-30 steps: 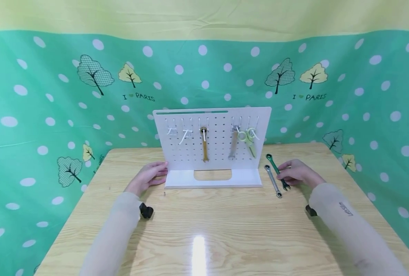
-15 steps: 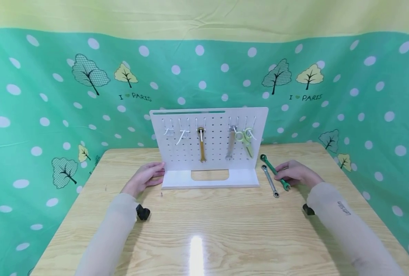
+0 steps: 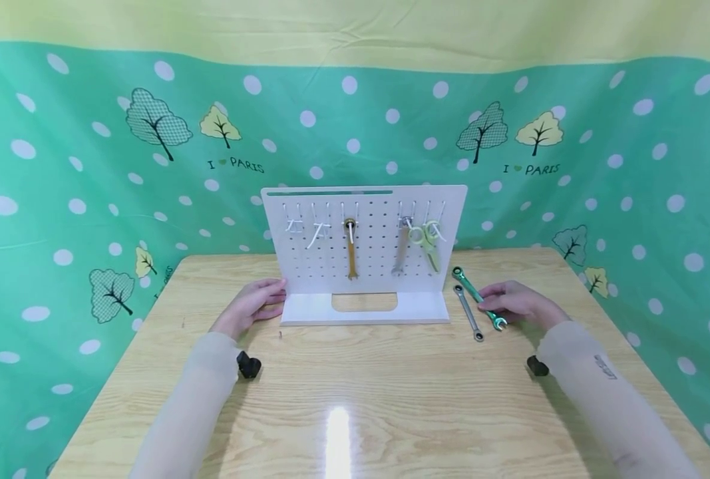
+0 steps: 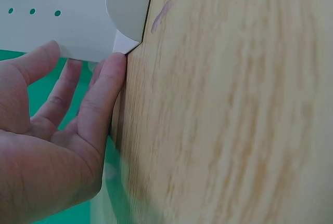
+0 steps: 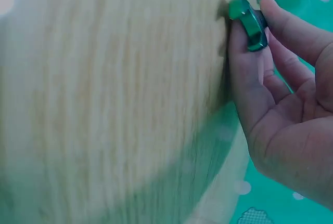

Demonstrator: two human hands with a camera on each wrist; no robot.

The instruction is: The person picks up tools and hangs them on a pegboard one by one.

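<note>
My left hand (image 3: 253,306) touches the left edge of a white pegboard stand (image 3: 307,309); in the left wrist view its fingertips meet the board's lower corner. Between thumb and fingers, my right hand (image 3: 513,303) pinches a green wrench (image 3: 471,286), right of the board. The left wrist view does not show the wrench, and the right wrist view shows its green open end (image 5: 248,22) beside the fingertips. A silver wrench (image 3: 468,314) lies on the table just left of the green one.
On the board hang a gold wrench (image 3: 351,249), a grey wrench (image 3: 401,249) and light-green scissors (image 3: 429,246). Bare white hooks (image 3: 319,233) stick out at the board's left. The wooden table (image 3: 366,392) meets a green dotted curtain (image 3: 355,143) behind.
The green wrench has turned slightly in my right hand, so its open end now shows brighter. My left hand stays at the board's edge; the head view has shifted a little.
</note>
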